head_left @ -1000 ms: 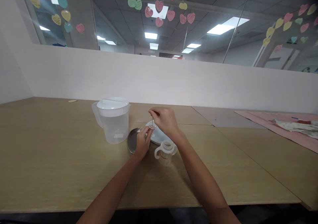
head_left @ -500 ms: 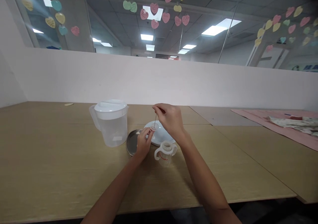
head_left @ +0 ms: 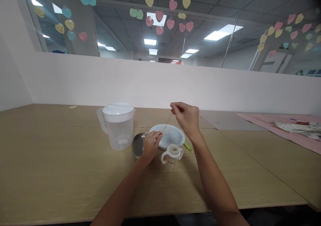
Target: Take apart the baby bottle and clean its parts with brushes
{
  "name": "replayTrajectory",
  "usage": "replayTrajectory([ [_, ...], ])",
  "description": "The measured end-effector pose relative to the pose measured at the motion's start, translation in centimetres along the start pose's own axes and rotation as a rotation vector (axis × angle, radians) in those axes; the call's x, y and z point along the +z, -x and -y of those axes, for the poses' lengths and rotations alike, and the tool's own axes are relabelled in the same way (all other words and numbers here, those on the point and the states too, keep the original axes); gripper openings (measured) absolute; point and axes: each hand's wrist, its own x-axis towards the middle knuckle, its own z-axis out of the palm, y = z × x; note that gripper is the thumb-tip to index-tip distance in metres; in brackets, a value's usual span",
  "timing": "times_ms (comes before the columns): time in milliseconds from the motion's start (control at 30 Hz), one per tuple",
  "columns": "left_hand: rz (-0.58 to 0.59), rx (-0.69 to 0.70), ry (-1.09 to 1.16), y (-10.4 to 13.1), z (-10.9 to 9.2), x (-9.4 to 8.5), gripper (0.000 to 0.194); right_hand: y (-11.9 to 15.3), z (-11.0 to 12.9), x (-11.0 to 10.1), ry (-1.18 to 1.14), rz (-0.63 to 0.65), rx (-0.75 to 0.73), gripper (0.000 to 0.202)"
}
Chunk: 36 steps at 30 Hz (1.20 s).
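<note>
Over a pale wooden table [head_left: 62, 172], a person's left hand [head_left: 150, 145] pinches a small clear plastic part [head_left: 164, 131] above the shallow white plate [head_left: 175, 137], while the right hand [head_left: 187, 117] grips the top of a thin wire-like tool [head_left: 167, 122] whose lower end meets that part. The work seems best done by keeping the left-hand pinch steady and the tool in line with the part's opening. A handled clear baby bottle [head_left: 172, 155] stands just in front, and a lidded translucent pitcher [head_left: 118, 125] beside a round steel lid [head_left: 137, 145].
</note>
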Motion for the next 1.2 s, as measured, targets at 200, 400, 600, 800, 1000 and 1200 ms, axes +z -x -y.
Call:
replayTrajectory([
  [200, 0.078, 0.116, -0.187, 0.4, -0.2, 0.2, 0.028, 0.2, 0.2, 0.7, 0.049, 0.064, -0.058, 0.024],
  [400, 0.056, 0.213, -0.339, 0.5, 0.1, 0.0, 0.026, 0.1, -0.5, 1.4, 0.068, 0.080, -0.216, 0.023],
  [600, -0.014, 0.157, -0.211, 0.4, -0.1, 0.4, 0.024, -0.3, -1.7, 1.3, 0.027, -0.090, -0.171, 0.021],
  [800, -0.037, 0.134, -0.127, 0.3, -0.2, 0.5, 0.025, -0.2, -1.4, 0.9, -0.016, -0.225, -0.153, 0.023],
  [1000, 0.012, 0.106, -0.171, 1.0, 0.4, 0.6, 0.023, -0.6, -1.9, -1.2, -0.065, -0.469, -0.117, 0.024],
  [1200, -0.131, -0.088, -0.066, 0.9, -0.2, 0.0, 0.021, -1.2, -8.5, 0.6, 0.024, -0.296, 0.189, 0.031],
])
